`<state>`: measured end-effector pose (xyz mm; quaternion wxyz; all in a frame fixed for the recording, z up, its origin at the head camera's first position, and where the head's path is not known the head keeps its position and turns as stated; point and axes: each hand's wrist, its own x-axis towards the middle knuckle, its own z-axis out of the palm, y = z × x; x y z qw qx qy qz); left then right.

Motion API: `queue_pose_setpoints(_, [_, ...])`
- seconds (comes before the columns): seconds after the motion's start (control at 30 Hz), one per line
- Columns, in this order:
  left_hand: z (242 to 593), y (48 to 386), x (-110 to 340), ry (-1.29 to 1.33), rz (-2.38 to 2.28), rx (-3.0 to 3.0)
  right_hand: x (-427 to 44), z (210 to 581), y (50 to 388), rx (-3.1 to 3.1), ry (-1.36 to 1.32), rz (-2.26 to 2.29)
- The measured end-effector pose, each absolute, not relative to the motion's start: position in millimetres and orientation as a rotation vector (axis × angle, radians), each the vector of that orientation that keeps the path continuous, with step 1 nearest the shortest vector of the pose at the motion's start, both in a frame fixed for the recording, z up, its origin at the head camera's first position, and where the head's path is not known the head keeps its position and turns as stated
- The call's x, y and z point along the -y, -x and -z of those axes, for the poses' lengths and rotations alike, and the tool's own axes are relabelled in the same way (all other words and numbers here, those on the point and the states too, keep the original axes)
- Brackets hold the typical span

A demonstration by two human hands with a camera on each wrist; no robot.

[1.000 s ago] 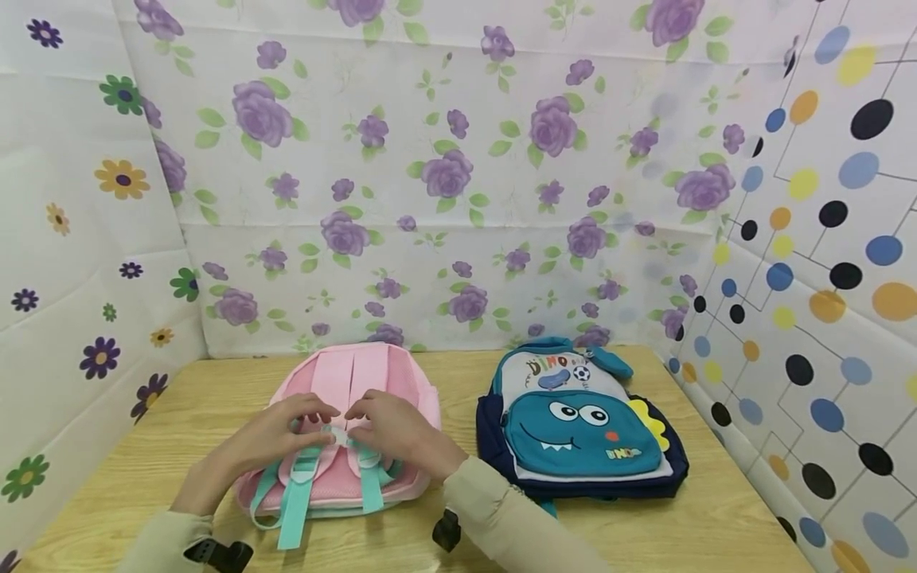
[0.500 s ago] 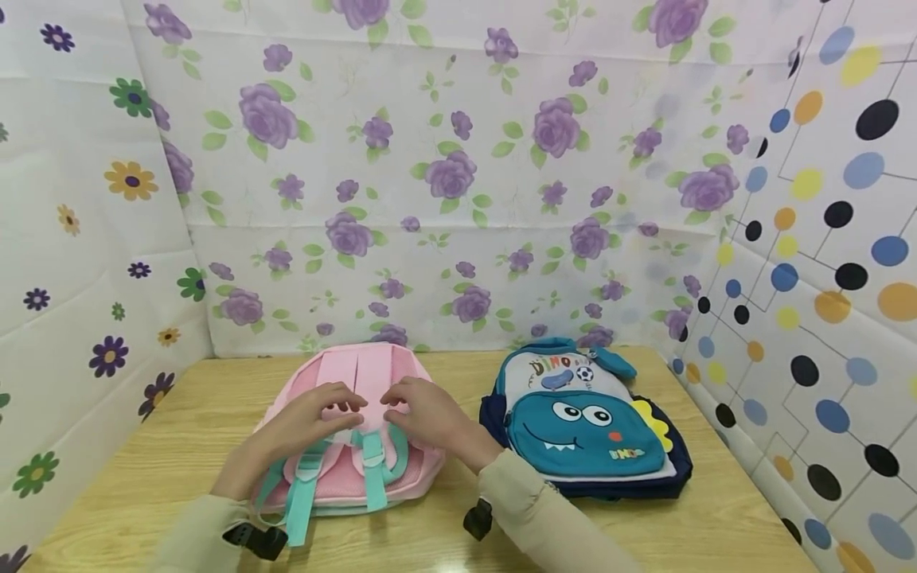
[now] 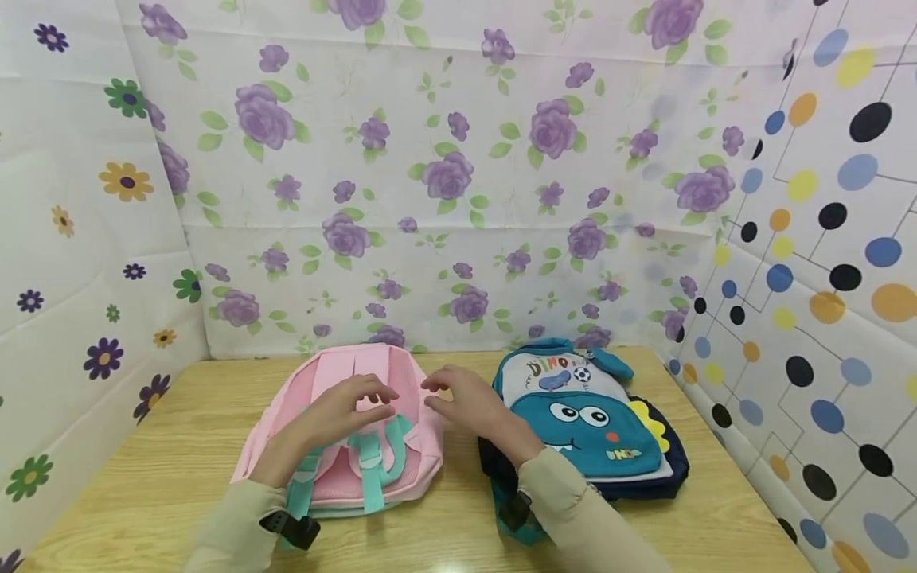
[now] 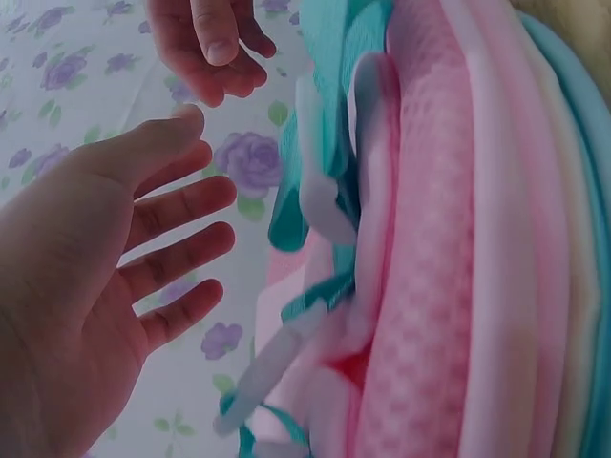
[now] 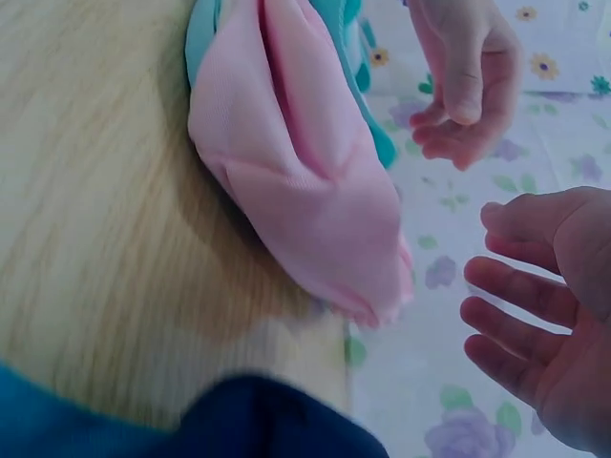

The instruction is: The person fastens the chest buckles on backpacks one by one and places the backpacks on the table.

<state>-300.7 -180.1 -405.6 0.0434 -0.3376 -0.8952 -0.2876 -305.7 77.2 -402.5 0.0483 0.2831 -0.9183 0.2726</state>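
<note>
A pink backpack (image 3: 423,469) lies on the table with its back panel and turquoise straps (image 3: 372,481) facing up. Above it hovers my left hand (image 3: 344,414), its fingers loosely bent with nothing between them. My right hand (image 3: 466,398) is in the air between the two bags, also holding nothing. In the left wrist view, a gap separates the left hand (image 4: 86,248) from the pink bag's straps (image 4: 325,134). The right wrist view has the right hand (image 5: 563,305) beside the pink bag's side (image 5: 305,210), apart from it.
A blue and white dinosaur backpack (image 3: 602,446) lies face up on the right, partly covered by the right forearm. Both stand on a wooden table (image 3: 444,541). Floral cloth (image 3: 430,263) hangs behind, with a dotted sheet (image 3: 824,342) at right.
Both hands have left the white clip on the pink bag's straps and moved to the right and slightly upward. The bags stay where they were.
</note>
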Motion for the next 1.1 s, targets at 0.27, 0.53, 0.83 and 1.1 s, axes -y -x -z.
queue_pose_setpoints(0.27, [406,301,156,1.044,0.795,2.737,-110,404,303,2.756,-0.779,-0.895])
queue_pose_setpoints(0.53, [408,304,136,1.013,0.742,2.71,-147,401,299,2.767,-0.702,-0.931])
queue_pose_setpoints(0.83, [412,302,116,0.965,0.738,2.731,-184,404,298,2.783,-0.651,-0.954])
queue_pose_setpoints(1.1, [417,304,97,0.971,0.76,2.73,-216,411,295,2.756,-0.608,-0.895])
